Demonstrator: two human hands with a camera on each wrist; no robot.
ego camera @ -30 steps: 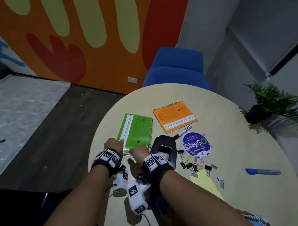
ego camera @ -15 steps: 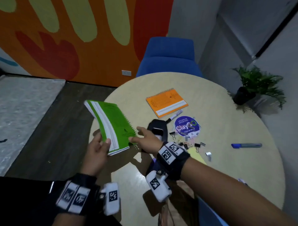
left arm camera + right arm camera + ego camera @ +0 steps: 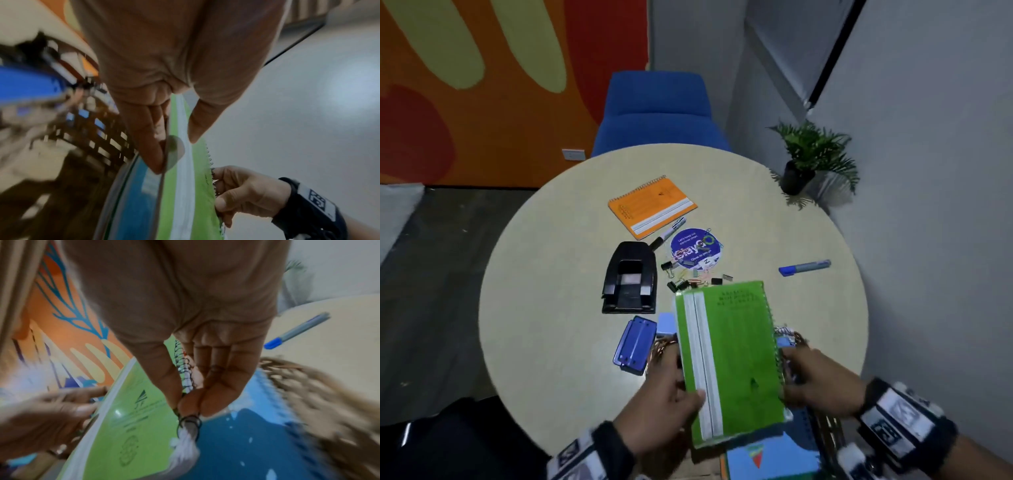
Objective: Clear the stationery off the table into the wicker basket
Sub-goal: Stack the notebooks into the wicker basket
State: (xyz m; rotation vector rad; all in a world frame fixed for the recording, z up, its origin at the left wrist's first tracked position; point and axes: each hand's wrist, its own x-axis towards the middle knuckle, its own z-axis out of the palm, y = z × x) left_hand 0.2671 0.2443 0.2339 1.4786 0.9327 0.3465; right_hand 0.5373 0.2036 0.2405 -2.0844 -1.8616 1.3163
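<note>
your left hand (image 3: 671,404) pinched the plain long edge of the green spiral-bound notebook (image 3: 732,363), thumb on the cover and fingers under it; your right hand (image 3: 815,380) pinched the wire-spiral edge. it hung flat between them at the near side of the round beige table (image 3: 551,274), just above the brown wicker basket (image 3: 308,394), which already held a blue-covered book (image 3: 774,459). it looked light and thin, likely to flex if held by one corner, so gripping both long edges suited it; the glossy cover could slip and the wire could snag on the weave. green cover, white stripe down the left, dark print, black spiral on the right. farther out lay an orange spiral notepad (image 3: 652,205), a black hole punch (image 3: 630,277) and a blue-capped marker (image 3: 804,266).
</note>
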